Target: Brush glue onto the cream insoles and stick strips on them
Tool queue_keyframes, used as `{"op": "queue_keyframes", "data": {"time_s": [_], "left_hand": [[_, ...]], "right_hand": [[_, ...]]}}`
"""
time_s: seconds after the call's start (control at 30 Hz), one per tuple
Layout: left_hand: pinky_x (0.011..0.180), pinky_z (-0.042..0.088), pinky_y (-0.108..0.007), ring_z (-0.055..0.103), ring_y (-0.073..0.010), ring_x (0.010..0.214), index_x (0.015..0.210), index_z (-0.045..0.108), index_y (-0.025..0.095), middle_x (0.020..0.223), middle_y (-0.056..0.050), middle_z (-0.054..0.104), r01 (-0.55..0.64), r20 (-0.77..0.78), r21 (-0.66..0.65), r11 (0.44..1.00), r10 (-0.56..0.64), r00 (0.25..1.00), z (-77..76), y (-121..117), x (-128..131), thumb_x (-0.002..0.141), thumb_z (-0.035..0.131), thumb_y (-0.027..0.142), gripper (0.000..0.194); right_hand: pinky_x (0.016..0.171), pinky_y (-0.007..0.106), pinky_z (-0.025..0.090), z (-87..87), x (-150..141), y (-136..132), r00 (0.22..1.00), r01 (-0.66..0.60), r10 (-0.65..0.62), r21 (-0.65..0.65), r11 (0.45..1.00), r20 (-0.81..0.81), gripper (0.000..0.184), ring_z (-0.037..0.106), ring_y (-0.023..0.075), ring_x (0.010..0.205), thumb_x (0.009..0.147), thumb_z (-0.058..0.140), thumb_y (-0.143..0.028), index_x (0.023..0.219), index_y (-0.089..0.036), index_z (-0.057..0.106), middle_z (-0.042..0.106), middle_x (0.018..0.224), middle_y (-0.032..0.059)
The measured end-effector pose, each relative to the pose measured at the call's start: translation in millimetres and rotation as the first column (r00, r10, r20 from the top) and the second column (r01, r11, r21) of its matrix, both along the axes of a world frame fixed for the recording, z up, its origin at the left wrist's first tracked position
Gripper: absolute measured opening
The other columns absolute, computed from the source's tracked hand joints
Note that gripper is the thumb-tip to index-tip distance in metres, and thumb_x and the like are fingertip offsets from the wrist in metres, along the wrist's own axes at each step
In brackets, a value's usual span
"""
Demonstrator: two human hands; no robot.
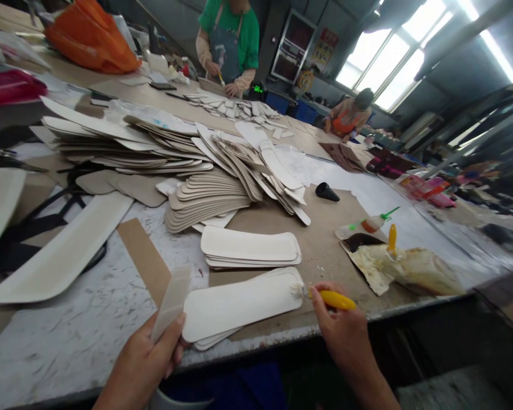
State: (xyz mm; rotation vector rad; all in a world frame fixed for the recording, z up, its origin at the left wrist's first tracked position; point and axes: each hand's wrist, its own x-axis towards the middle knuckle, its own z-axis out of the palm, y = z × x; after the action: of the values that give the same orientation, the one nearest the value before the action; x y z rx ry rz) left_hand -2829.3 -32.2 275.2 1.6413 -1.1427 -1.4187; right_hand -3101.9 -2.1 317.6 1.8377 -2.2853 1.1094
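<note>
My right hand (344, 330) is closed round a yellow-handled brush (333, 299). Its pale bristles touch the right end of a long white rounded panel (243, 304), the top one of a small fanned stack at the table's front edge. My left hand (147, 347) grips a pale, slightly translucent strip (173, 296) that stands up from the fingers. The left thumb meets the panel's left end. Just behind lies a neat stack of similar white panels (250, 246). A brown cardboard strip (145, 259) rests beyond my left hand.
Large piles of grey-beige pieces (214, 193) spread behind. On the right are a glue-stained bag (423, 270) with another yellow handle (392, 238), a squeeze bottle (367, 225) and a black cone (327, 192). Two people work farther back, one in green (248, 34), one in orange (346, 122).
</note>
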Motion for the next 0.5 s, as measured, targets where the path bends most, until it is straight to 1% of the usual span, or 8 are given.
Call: {"op": "queue_keyframes", "data": {"time_s": [0.1,0.2,0.27,0.3,0.33,0.4,0.47,0.5], "left_hand": [[0.044,0.032,-0.024,0.040,-0.0121,0.039,0.060,0.050,0.021,0.042,0.006,0.047,0.003,0.037,-0.009,1.000,-0.003,0.999,0.1,-2,4,0.070,0.052,0.059,0.040],[0.049,0.032,-0.024,0.042,-0.0123,0.045,0.066,0.054,0.021,0.047,0.005,0.049,-0.023,0.153,-0.066,0.998,0.033,0.988,8.1,-2,12,0.071,0.053,0.059,0.039],[0.048,0.029,-0.023,0.038,-0.0104,0.043,0.058,0.053,0.019,0.043,0.005,0.043,0.029,0.099,-0.012,0.999,-0.028,0.995,17.0,1,14,0.072,0.051,0.062,0.045],[0.045,0.027,-0.022,0.035,-0.0090,0.041,0.054,0.052,0.018,0.040,0.005,0.040,0.080,0.007,0.051,0.995,-0.081,0.997,21.5,3,14,0.071,0.050,0.065,0.050],[0.043,0.023,-0.022,0.032,-0.0077,0.038,0.053,0.052,0.018,0.038,0.006,0.038,0.134,-0.108,0.115,0.984,-0.122,0.987,25.5,6,12,0.069,0.052,0.068,0.053],[0.039,0.019,-0.020,0.029,-0.0057,0.034,0.060,0.057,0.016,0.037,0.005,0.041,0.223,-0.290,0.210,0.952,-0.157,0.944,31.6,11,6,0.063,0.058,0.073,0.057],[0.036,0.018,-0.018,0.030,-0.0048,0.033,0.063,0.059,0.015,0.039,0.004,0.046,0.277,-0.370,0.243,0.930,-0.175,0.912,34.9,15,-1,0.056,0.063,0.075,0.060],[0.035,0.018,-0.018,0.031,-0.0046,0.033,0.061,0.058,0.015,0.040,0.003,0.047,0.303,-0.388,0.247,0.920,-0.192,0.901,35.7,17,-4,0.054,0.064,0.076,0.061]], "right_hand": [[0.069,0.030,0.047,15.2,0,3,0.998,-0.006,0.002,-0.056,0.998,-0.060,0.025,0.059,0.0188,0.070,0.089,0.049,-0.040,0.079,-0.019,0.057,0.060,0.075,0.0050],[0.067,0.028,0.046,25.7,15,2,0.997,-0.073,0.073,-0.041,0.996,-0.004,0.024,0.058,0.0176,0.071,0.090,0.047,-0.039,0.081,-0.020,0.058,0.060,0.077,0.0043],[0.065,0.026,0.044,27.7,31,-2,0.979,-0.162,0.163,-0.020,0.987,0.123,0.027,0.056,0.0165,0.072,0.093,0.042,-0.039,0.081,-0.020,0.057,0.059,0.079,0.0038],[0.065,0.025,0.043,27.2,40,-4,0.954,-0.214,0.212,-0.011,0.977,0.211,0.029,0.055,0.0157,0.071,0.094,0.040,-0.040,0.080,-0.020,0.056,0.058,0.077,0.0031],[0.064,0.024,0.042,25.9,50,-8,0.915,-0.273,0.258,0.005,0.962,0.309,0.031,0.054,0.0149,0.069,0.095,0.038,-0.041,0.078,-0.020,0.054,0.056,0.075,0.0023],[0.058,0.023,0.040,22.1,71,-15,0.792,-0.425,0.340,0.058,0.903,0.508,0.036,0.048,0.0129,0.062,0.095,0.035,-0.045,0.075,-0.020,0.052,0.049,0.067,-0.0003],[0.051,0.022,0.036,18.4,91,-22,0.627,-0.577,0.363,0.098,0.811,0.689,0.040,0.041,0.0106,0.054,0.093,0.036,-0.052,0.077,-0.019,0.052,0.044,0.063,-0.0024],[0.048,0.021,0.033,17.1,99,-26,0.545,-0.627,0.341,0.103,0.772,0.766,0.041,0.037,0.0095,0.051,0.091,0.038,-0.055,0.081,-0.018,0.052,0.042,0.063,-0.0034]]}}
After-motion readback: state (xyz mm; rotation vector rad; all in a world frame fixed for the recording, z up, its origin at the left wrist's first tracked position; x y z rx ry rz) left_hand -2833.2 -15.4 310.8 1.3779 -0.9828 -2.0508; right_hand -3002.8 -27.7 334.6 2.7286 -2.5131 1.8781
